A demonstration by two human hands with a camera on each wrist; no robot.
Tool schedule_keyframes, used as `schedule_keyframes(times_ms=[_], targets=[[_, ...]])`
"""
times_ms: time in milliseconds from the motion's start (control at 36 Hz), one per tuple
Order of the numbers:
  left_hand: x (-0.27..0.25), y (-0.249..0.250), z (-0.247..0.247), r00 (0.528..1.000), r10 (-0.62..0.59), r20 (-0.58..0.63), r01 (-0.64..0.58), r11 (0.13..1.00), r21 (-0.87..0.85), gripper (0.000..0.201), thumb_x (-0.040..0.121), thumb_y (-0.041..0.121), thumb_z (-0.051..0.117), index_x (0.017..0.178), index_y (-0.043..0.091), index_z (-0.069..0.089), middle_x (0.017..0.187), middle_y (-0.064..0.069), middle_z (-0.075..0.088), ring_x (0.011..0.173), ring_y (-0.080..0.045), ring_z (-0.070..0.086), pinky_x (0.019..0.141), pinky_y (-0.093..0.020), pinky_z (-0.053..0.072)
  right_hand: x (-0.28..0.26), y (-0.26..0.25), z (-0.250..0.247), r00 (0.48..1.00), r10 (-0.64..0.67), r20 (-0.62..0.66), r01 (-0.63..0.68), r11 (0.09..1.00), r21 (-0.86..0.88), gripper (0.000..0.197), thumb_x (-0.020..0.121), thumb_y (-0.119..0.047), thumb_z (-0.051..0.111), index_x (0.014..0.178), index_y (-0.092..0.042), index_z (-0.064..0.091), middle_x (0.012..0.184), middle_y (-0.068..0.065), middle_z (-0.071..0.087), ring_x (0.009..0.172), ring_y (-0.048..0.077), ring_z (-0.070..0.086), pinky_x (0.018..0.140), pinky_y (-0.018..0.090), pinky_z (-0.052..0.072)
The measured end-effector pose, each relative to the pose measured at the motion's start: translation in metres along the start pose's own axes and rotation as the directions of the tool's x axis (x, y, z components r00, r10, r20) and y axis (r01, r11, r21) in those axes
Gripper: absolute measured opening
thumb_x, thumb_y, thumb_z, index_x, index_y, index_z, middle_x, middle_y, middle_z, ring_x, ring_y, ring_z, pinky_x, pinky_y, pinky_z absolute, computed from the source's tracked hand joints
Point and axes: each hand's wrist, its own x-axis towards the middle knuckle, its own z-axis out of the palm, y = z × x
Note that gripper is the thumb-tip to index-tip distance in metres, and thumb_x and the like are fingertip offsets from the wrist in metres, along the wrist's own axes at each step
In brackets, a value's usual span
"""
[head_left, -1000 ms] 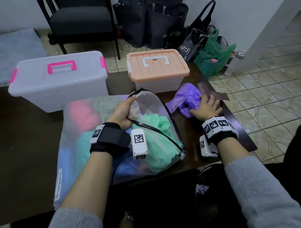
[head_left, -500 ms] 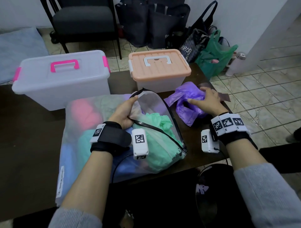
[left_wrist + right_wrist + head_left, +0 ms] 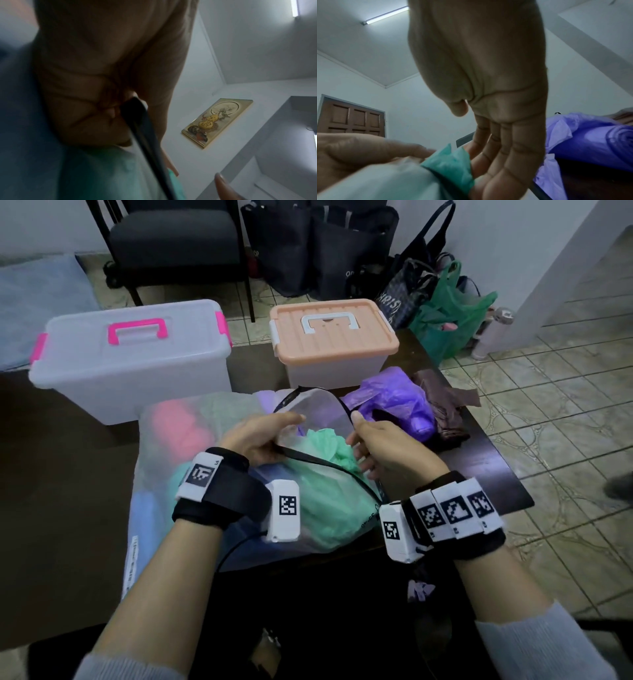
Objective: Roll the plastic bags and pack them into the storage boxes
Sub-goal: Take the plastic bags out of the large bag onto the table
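L hand [image 3: 255, 436] has its grip closed on the black-edged mouth of the big clear zip pouch [image 3: 161, 474], fingers curled round the rim and thumb on top; the left wrist view shows the black rim strip [image 3: 142, 135] pinched in the curled fingers. R hand [image 3: 383, 446] is at the pouch mouth w/ straight, relaxed fingers reaching onto the green plastic bag [image 3: 325, 470] inside; its grip is loose, not closed on anything, and the right wrist view shows the fingers [image 3: 505, 155] extended against the green film. Pouch lies on the dark tabletop [image 3: 68, 491] near the front edge, stuffed w/ pink, teal and blue bags seen through the film. Purple bag [image 3: 397, 402] lies crumpled just right of the pouch mouth, a brown bag [image 3: 445, 412] touching its right side. Two storage boxes sit behind, lids on: clear box w/ pink handle [image 3: 133, 354] at left, box w/ peach lid [image 3: 332, 337] at right, apart from each other. Chair [image 3: 174, 237] and dark tote bags [image 3: 322, 241] on the floor beyond.
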Motion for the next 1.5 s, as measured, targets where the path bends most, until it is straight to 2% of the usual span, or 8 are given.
schedule_keyframes(times_ms=[139,556,722,861,1000,1278,1389,1500], targets=[[-0.01,-0.001,0.006,0.994,0.091,-0.057,-0.081,0.985,0.155,0.026,0.086,0.025,0.068,0.068,0.014,0.053,0.057,0.0,0.047,0.048,-0.009,0.049,0.045,-0.018,0.045,-0.004,0.006,0.002,0.999,0.013,-0.052,-0.008,0.995,0.096,0.052,0.096,-0.055,0.03,0.077,-0.014,0.055,0.065,0.003,0.047,0.048,0.015,0.041,0.047,0.024,0.034],[-0.037,-0.018,0.014,0.995,0.07,-0.074,-0.09,0.946,-0.311,0.02,0.096,0.035,0.05,0.092,0.015,0.049,0.085,-0.007,0.053,0.079,-0.019,0.055,0.087,-0.046,0.047,-0.014,0.011,0.005,0.996,0.051,0.077,-0.051,0.999,0.009,0.039,0.088,-0.057,0.051,0.074,-0.021,0.05,0.065,-0.004,0.042,0.05,0.01,0.039,0.044,0.023,0.031],[-0.035,-0.027,0.019,0.998,0.062,0.002,-0.055,0.898,-0.438,0.04,0.094,0.044,0.05,0.109,0.006,0.052,0.098,-0.013,0.06,0.083,-0.023,0.062,0.06,-0.035,0.052,-0.021,-0.002,0.009,0.984,0.076,0.164,-0.03,0.963,-0.266,0.053,0.08,-0.052,0.067,0.101,-0.003,0.064,0.085,0.005,0.062,0.07,0.018,0.058,0.067,0.027,0.05],[-0.029,-0.04,0.02,0.992,0.125,0.012,-0.094,0.8,-0.592,0.078,0.083,0.051,0.062,0.137,-0.001,0.039,0.117,-0.029,0.061,0.098,-0.04,0.066,0.061,-0.044,0.057,-0.019,-0.019,0.016,0.977,0.112,0.182,0.004,0.84,-0.543,0.055,0.073,-0.051,0.073,0.107,-0.008,0.062,0.104,0.005,0.066,0.091,0.021,0.066,0.085,0.033,0.055],[-0.023,-0.043,0.021,0.985,0.155,-0.079,-0.168,0.728,-0.664,0.066,0.086,0.045,0.06,0.132,0.001,0.044,0.116,-0.029,0.061,0.094,-0.038,0.067,0.063,-0.042,0.057,-0.019,-0.026,0.031,0.974,0.079,0.213,0.058,0.819,-0.571,0.051,0.079,-0.032,0.073,0.123,-0.012,0.057,0.117,0.004,0.061,0.097,0.018,0.057,0.08,0.028,0.045],[-0.014,-0.05,0.015,0.947,0.322,0.005,-0.225,0.673,-0.705,0.063,0.082,0.039,0.056,0.134,0.003,0.05,0.13,-0.021,0.056,0.119,-0.036,0.056,0.101,-0.052,0.043,-0.016,-0.009,0.017,0.997,0.063,0.042,-0.065,0.997,0.047,0.02,0.072,-0.012,0.076,0.088,-0.015,0.065,0.082,0.001,0.069,0.075,0.019,0.066,0.073,0.031,0.055],[-0.014,-0.051,0.014,0.963,0.257,-0.077,-0.234,0.663,-0.712,0.077,0.064,0.036,0.07,0.133,0.007,0.051,0.129,-0.019,0.058,0.115,-0.034,0.059,0.095,-0.054,0.047,-0.015,-0.006,0.007,0.998,0.064,-0.026,-0.051,0.938,0.343,0.022,0.071,-0.009,0.075,0.092,-0.012,0.067,0.09,0.011,0.071,0.087,0.03,0.067,0.092,0.052,0.049],[-0.008,-0.052,0.012,0.964,0.216,-0.153,-0.26,0.672,-0.693,0.08,0.056,0.033,0.076,0.129,0.006,0.055,0.131,-0.02,0.055,0.114,-0.036,0.058,0.09,-0.055,0.049,-0.016,-0.009,-0.01,0.994,0.042,-0.102,0.029,0.792,0.61,0.027,0.077,-0.006,0.069,0.103,-0.003,0.062,0.092,0.015,0.068,0.085,0.03,0.066,0.086,0.048,0.054]])
